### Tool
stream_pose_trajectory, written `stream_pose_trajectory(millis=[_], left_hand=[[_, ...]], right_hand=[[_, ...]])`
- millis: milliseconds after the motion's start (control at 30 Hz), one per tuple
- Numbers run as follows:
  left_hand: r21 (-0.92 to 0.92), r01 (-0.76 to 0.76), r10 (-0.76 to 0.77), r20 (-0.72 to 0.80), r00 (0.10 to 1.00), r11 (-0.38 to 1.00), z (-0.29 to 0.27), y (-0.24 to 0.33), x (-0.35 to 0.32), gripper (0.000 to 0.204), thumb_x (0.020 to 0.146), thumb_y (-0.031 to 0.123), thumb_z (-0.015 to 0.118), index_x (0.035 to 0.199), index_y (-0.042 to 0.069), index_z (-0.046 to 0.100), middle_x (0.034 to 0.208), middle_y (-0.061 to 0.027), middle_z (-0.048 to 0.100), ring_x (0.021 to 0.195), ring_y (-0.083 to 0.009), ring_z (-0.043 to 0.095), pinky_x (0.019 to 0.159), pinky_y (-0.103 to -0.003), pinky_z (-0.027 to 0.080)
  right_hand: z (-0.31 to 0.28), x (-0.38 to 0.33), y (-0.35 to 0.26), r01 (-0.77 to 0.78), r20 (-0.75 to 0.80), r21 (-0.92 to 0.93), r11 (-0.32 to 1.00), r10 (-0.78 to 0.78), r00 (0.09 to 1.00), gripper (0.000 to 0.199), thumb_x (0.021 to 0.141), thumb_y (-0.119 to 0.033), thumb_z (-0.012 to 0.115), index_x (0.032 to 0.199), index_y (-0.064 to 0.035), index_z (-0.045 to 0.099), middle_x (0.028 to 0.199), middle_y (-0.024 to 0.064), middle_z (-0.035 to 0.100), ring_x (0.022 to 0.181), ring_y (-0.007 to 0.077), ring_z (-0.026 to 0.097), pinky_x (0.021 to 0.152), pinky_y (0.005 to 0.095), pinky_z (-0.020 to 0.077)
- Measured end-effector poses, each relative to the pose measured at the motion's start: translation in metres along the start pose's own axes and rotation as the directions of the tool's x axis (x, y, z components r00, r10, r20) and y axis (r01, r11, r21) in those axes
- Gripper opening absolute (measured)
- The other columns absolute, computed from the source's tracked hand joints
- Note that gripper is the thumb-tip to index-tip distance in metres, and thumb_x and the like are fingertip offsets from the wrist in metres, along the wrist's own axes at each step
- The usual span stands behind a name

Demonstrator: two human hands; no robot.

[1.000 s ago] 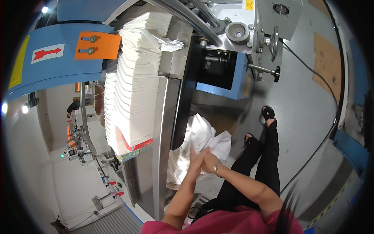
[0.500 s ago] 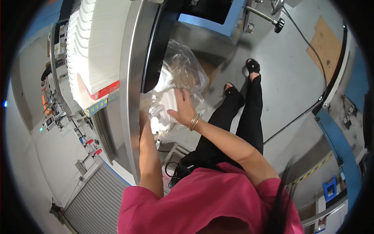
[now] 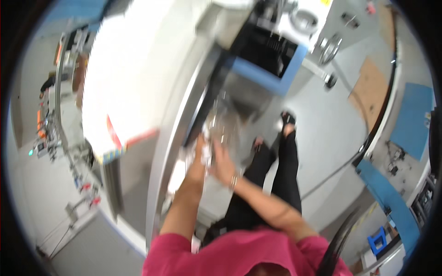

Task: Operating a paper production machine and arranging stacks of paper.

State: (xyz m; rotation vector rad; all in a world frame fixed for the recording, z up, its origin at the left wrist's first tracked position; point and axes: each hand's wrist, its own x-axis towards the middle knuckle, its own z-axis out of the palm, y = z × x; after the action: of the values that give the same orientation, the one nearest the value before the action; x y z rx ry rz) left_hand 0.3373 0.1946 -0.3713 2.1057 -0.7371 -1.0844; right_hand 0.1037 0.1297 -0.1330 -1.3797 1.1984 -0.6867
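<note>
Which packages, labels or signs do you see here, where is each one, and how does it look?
Clear plastic bag: crinkled, shiny, at both hands, beside the machine edge.
White stack: tall, blurred, upper left.
Red label: small strip, at the stack's lower end.
Yellow tag: tiny, at the top edge.

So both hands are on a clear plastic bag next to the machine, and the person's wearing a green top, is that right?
Not quite. The top is pink, not green, as the head view shows. The rest holds: the left hand and the right hand are together on the clear plastic bag beside the machine, though the picture is blurred.
</note>
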Motion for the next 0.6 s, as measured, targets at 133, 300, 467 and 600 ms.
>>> stream_pose_trajectory(millis=[133, 300, 467, 600], left_hand=[[0.399, -0.009, -0.034, 0.101, 0.994, 0.917, 0.020, 0.013, 0.059, 0.060, 0.078, 0.029, 0.063, 0.126, -0.001, 0.041, 0.115, -0.0212, 0.056, 0.100, -0.0325, 0.057, 0.083, -0.038, 0.046], [0.328, 0.411, -0.439, 0.014, 0.898, 0.851, 0.001, 0.114, -0.021, 0.044, 0.082, 0.025, 0.059, 0.115, 0.000, 0.049, 0.108, -0.0202, 0.059, 0.088, -0.0293, 0.062, 0.071, -0.041, 0.049], [0.752, -0.098, 0.137, 0.010, 0.991, 0.652, -0.030, 0.242, -0.133, 0.046, 0.081, 0.031, 0.054, 0.114, -0.001, 0.051, 0.098, -0.0268, 0.059, 0.091, -0.0405, 0.058, 0.077, -0.046, 0.045], [0.808, 0.026, 0.215, -0.188, 0.958, 0.589, -0.015, 0.275, -0.170, 0.052, 0.085, 0.039, 0.050, 0.116, -0.003, 0.050, 0.096, -0.0261, 0.061, 0.091, -0.0425, 0.057, 0.084, -0.048, 0.042]], right_hand=[[0.046, -0.024, 0.045, -0.108, 0.393, 0.162, 0.981, 0.036, 0.919, 0.092, 0.070, -0.002, 0.060, 0.140, -0.0012, 0.000, 0.132, 0.0293, 0.035, 0.112, 0.0441, 0.045, 0.089, 0.0437, 0.0419], [0.028, 0.014, 0.019, -0.158, 0.436, -0.339, 0.927, 0.304, 0.847, 0.068, 0.071, -0.007, 0.057, 0.126, 0.0131, 0.022, 0.083, 0.0291, 0.060, 0.074, 0.0444, 0.060, 0.065, 0.0471, 0.0492], [0.038, 0.039, -0.010, -0.178, 0.477, -0.280, 0.943, 0.298, 0.827, 0.052, 0.073, -0.015, 0.063, 0.111, 0.0080, 0.035, 0.086, 0.0283, 0.061, 0.085, 0.0438, 0.060, 0.075, 0.0464, 0.0483], [0.072, 0.054, 0.037, -0.181, 0.284, -0.074, 0.981, 0.195, 0.939, 0.053, 0.074, -0.014, 0.062, 0.117, 0.0026, 0.035, 0.090, 0.0268, 0.061, 0.089, 0.0420, 0.059, 0.077, 0.0461, 0.0471]])
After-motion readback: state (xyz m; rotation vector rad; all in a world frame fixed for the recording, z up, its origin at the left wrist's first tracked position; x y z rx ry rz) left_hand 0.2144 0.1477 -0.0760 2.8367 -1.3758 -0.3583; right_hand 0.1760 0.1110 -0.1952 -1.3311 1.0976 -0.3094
